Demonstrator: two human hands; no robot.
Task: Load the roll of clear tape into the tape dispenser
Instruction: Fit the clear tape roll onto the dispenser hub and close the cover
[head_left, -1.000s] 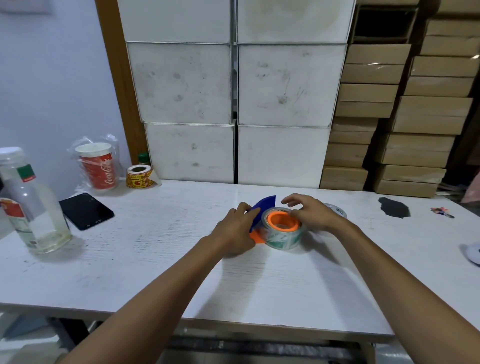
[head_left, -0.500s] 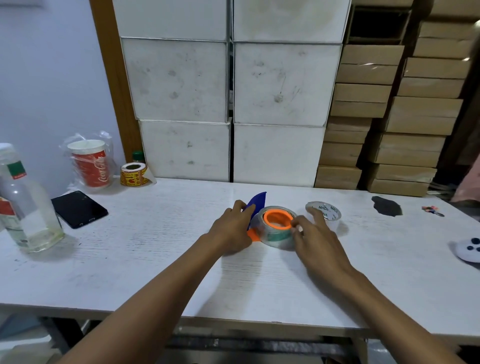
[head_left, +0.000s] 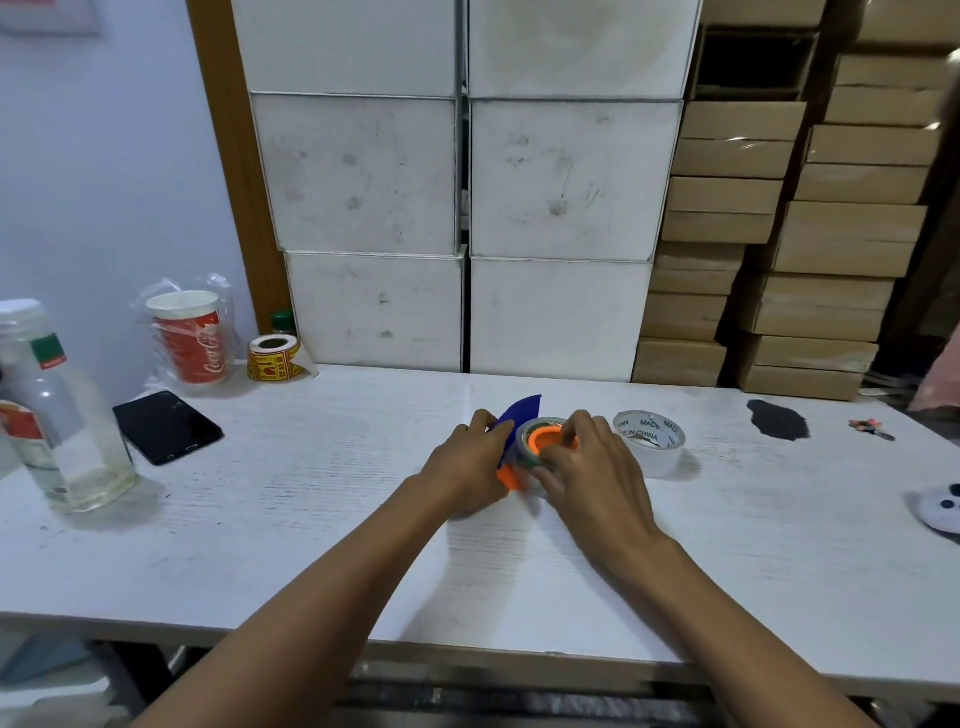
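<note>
left hand (head_left: 467, 460) braces the tape dispenser (head_left: 519, 413) (blue blade guard, orange body) flat on the table (head_left: 311, 519), likely so the hub (head_left: 545, 441) stays put under pressure. right hand (head_left: 592, 470) is closed over the roll of clear tape (head_left: 527, 449), which sits around the orange hub, fingers (head_left: 571, 423) pressing its rim to seat it. a second white tape roll (head_left: 649, 441) lies just beside the right hand; phone (head_left: 167, 427), bottle (head_left: 62, 410) and cup (head_left: 189, 338) stand well apart, obstructing nothing.
</note>
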